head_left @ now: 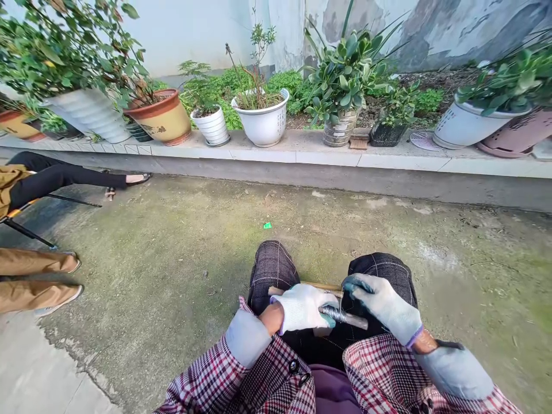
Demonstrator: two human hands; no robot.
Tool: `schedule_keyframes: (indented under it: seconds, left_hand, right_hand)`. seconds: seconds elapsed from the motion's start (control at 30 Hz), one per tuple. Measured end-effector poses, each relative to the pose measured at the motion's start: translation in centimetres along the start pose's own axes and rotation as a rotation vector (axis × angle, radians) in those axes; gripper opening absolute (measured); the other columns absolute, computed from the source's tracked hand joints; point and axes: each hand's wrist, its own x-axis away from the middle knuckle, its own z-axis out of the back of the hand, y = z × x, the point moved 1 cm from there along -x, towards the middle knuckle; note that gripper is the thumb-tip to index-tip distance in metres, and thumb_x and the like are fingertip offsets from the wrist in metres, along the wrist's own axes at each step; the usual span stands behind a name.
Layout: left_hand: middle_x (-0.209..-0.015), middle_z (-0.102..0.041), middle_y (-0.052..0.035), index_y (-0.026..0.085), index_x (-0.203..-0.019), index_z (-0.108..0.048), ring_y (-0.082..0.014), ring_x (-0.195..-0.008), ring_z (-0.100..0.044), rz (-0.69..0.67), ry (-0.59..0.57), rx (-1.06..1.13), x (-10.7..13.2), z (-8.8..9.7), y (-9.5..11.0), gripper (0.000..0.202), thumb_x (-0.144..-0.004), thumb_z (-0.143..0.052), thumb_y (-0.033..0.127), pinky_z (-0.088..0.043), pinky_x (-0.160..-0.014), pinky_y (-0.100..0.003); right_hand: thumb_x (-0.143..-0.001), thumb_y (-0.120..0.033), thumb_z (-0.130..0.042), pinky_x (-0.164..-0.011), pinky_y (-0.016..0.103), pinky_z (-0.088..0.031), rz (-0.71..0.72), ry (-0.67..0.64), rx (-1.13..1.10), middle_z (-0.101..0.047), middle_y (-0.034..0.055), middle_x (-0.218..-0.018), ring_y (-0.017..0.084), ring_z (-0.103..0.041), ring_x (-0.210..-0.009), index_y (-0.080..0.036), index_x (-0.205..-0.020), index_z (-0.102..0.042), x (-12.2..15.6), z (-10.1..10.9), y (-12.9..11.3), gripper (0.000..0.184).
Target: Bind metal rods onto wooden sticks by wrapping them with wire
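I sit with my knees in dark checked trousers and work over my lap. My left hand, in a white glove with teal fingertips, is closed round a short stick wound with shiny grey wire or tape. My right hand, gloved the same way, pinches a thin strand above the wound part of the stick. A pale wooden strip lies across my knees just behind both hands.
A mossy concrete yard lies ahead, with a tiled ledge carrying several potted plants. At the left, other people's legs and tan trousers with shoes reach into view. A green scrap lies on the ground.
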Motion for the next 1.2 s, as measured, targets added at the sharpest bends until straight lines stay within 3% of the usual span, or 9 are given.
schedule_keyframes:
  seconds: [0.13,0.3,0.43,0.57,0.8,0.9,1.03,1.13,1.2]
  left_hand:
    - [-0.103,-0.073,-0.0076,0.018,-0.114,-0.070,-0.0222,-0.091,-0.067,-0.047,0.107,0.190,0.3,1.6,-0.1,0.039,-0.078,-0.074,0.034,-0.050,-0.077,-0.029]
    - [-0.092,-0.071,-0.0055,0.016,-0.107,-0.069,-0.0192,-0.079,-0.064,0.125,0.374,0.229,-0.5,2.7,-2.4,0.032,-0.077,-0.068,0.027,-0.048,-0.071,-0.029]
    - [-0.088,-0.071,-0.0061,0.022,-0.092,-0.073,-0.0255,-0.083,-0.066,0.104,0.175,-0.099,-0.7,1.3,-2.2,0.016,-0.078,-0.067,0.029,-0.048,-0.076,-0.035]
    - [-0.083,-0.072,-0.0019,0.026,-0.088,-0.075,-0.0233,-0.082,-0.067,0.039,0.016,0.068,0.0,0.6,-0.6,0.023,-0.067,-0.081,0.030,-0.049,-0.074,-0.030]
    - [-0.087,-0.068,-0.0043,0.012,-0.101,-0.068,-0.0135,-0.069,-0.057,0.037,0.257,0.542,0.3,3.2,-0.8,0.032,-0.073,-0.074,0.027,-0.046,-0.064,-0.026]
    - [-0.084,-0.067,-0.0028,0.016,-0.096,-0.068,-0.0151,-0.072,-0.058,0.100,0.375,0.293,0.0,3.1,-1.5,0.022,-0.076,-0.068,0.027,-0.045,-0.067,-0.027]
    - [-0.087,-0.070,-0.0053,0.023,-0.093,-0.070,-0.0228,-0.078,-0.065,0.066,0.135,-0.285,-0.2,1.6,-1.3,0.018,-0.083,-0.062,0.035,-0.046,-0.070,-0.032]
    - [-0.089,-0.073,-0.0039,0.023,-0.094,-0.071,-0.0226,-0.082,-0.068,-0.036,-0.052,-0.109,0.1,1.1,-0.5,0.020,-0.081,-0.069,0.039,-0.048,-0.073,-0.030]
    - [-0.095,-0.074,-0.0041,0.020,-0.099,-0.072,-0.0211,-0.088,-0.068,-0.089,-0.005,0.192,0.4,1.6,0.0,0.026,-0.078,-0.074,0.036,-0.049,-0.078,-0.028]
  right_hand:
    - [-0.084,-0.035,-0.057,-0.074,0.035,-0.057,-0.027,-0.041,-0.057,-0.076,0.0067,-0.082,0.024,-0.071,-0.078,-0.018,-0.083,-0.073,-0.6,-1.3,1.8,0.023]
    - [-0.087,-0.025,-0.056,-0.081,0.034,-0.056,0.179,-0.174,0.095,-0.077,0.0043,-0.086,0.022,-0.070,-0.080,-0.023,-0.088,-0.075,1.3,-3.3,-1.9,0.020]
    - [-0.087,-0.025,-0.057,-0.084,0.035,-0.056,0.182,-0.141,0.134,-0.078,0.0039,-0.092,0.022,-0.071,-0.085,-0.025,-0.096,-0.076,1.5,-1.3,-3.2,0.021]
    - [-0.085,-0.030,-0.053,-0.079,0.037,-0.057,0.077,-0.002,0.093,-0.078,0.0066,-0.087,0.023,-0.071,-0.080,-0.021,-0.087,-0.075,-0.1,0.7,-0.6,0.024]
    - [-0.089,-0.027,-0.052,-0.075,0.034,-0.055,0.131,-0.102,0.096,-0.074,0.0043,-0.080,0.021,-0.068,-0.075,-0.021,-0.083,-0.072,0.6,-2.3,-0.9,0.021]
    - [-0.097,-0.029,-0.048,-0.078,0.033,-0.054,0.257,-0.200,0.150,-0.074,0.0041,-0.085,0.020,-0.067,-0.077,-0.022,-0.088,-0.071,1.8,-2.7,-3.6,0.026]
    - [-0.093,-0.028,-0.053,-0.079,0.034,-0.054,0.230,-0.143,0.193,-0.075,0.0044,-0.089,0.021,-0.069,-0.082,-0.024,-0.092,-0.073,1.4,-0.7,-3.5,0.021]
    - [-0.089,-0.030,-0.053,-0.079,0.035,-0.055,0.079,-0.026,0.123,-0.076,0.0055,-0.089,0.023,-0.070,-0.083,-0.021,-0.091,-0.073,0.2,0.7,-1.0,0.022]
    - [-0.089,-0.033,-0.053,-0.076,0.033,-0.056,0.009,-0.009,0.059,-0.076,0.0056,-0.086,0.022,-0.071,-0.080,-0.020,-0.087,-0.073,-0.2,0.5,0.2,0.023]
